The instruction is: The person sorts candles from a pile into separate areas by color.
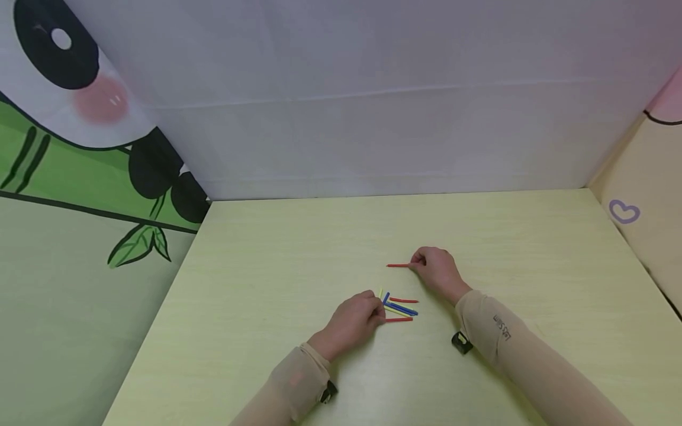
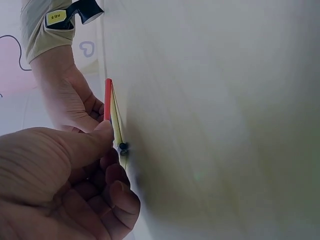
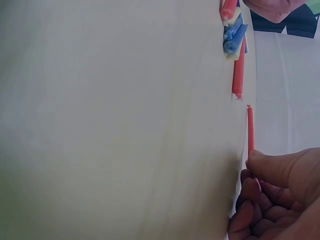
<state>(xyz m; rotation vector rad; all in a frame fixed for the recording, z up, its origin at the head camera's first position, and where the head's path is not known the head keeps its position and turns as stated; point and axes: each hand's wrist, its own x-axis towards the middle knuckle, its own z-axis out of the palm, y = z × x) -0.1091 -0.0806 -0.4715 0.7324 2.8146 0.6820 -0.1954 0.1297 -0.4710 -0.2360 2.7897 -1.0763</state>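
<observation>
My right hand (image 1: 438, 275) pinches the end of a thin red stick (image 1: 396, 265) between thumb and fingers, and the stick points left just over the table. In the right wrist view this red stick (image 3: 251, 127) tapers at its far tip. Nearer to me, my left hand (image 1: 354, 319) pinches one end of another red stick (image 1: 401, 320), beside a small bunch of sticks. That bunch has blue sticks (image 1: 403, 309), yellow sticks (image 1: 398, 313) and one more red stick (image 1: 404, 300). The left fingers hide the bunch's left ends.
The pale wooden table (image 1: 256, 266) lies under both hands. A white cloth wall (image 1: 394, 136) stands at its back. Printed panels flank it, with a cartoon panda (image 1: 106, 100) at left and a purple heart (image 1: 624, 212) at right.
</observation>
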